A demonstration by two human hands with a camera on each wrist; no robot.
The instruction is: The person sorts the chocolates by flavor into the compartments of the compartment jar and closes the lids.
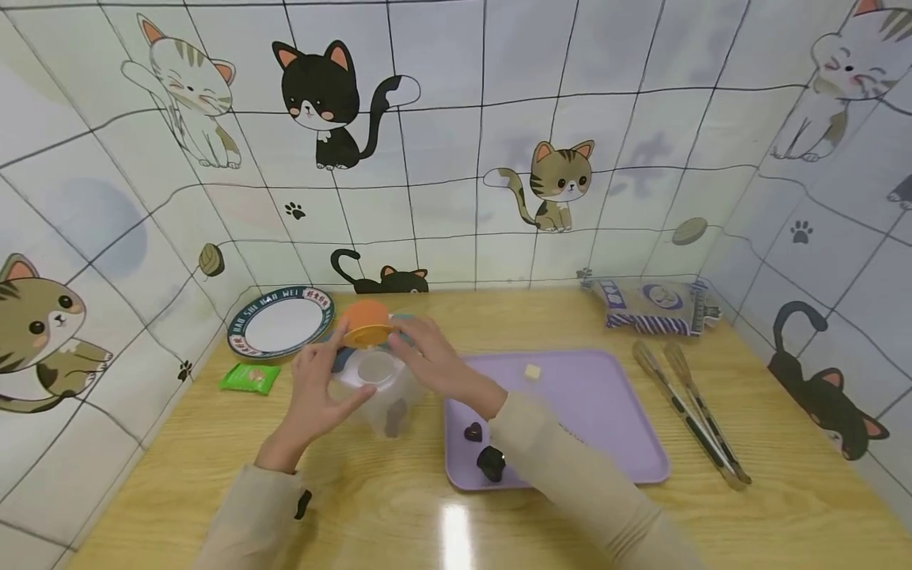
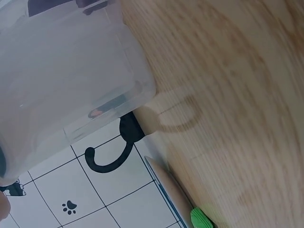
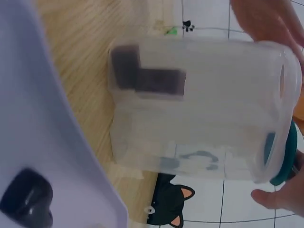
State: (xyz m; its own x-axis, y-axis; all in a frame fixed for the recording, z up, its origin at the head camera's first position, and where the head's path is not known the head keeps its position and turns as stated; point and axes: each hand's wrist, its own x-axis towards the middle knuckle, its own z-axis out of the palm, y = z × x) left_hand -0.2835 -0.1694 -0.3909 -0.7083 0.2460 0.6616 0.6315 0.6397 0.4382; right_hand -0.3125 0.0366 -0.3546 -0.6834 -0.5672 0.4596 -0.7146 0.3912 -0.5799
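Observation:
A translucent plastic container (image 1: pixel 388 396) stands upright on the table, with a round opening at its top and dark brown blocks (image 3: pixel 159 81) inside. An orange lid (image 1: pixel 366 318) is tilted up behind the opening; a teal rim (image 3: pixel 285 156) shows beside it in the right wrist view. My left hand (image 1: pixel 317 388) is at the container's left, its index finger touching the lid's left edge and its thumb spread over the container's front. From the right, my right hand (image 1: pixel 435 360) pinches the lid's edge. The left wrist view mostly shows the container's side (image 2: pixel 71 71).
To the right lies a purple tray (image 1: pixel 591 404) with dark chocolate pieces (image 1: pixel 492 463) and a pale cube (image 1: pixel 532 371). Tongs (image 1: pixel 691 412) lie beyond it, below a wrapped package (image 1: pixel 651 306). At the left are a rimmed plate (image 1: pixel 281 322) and a green packet (image 1: pixel 249 378).

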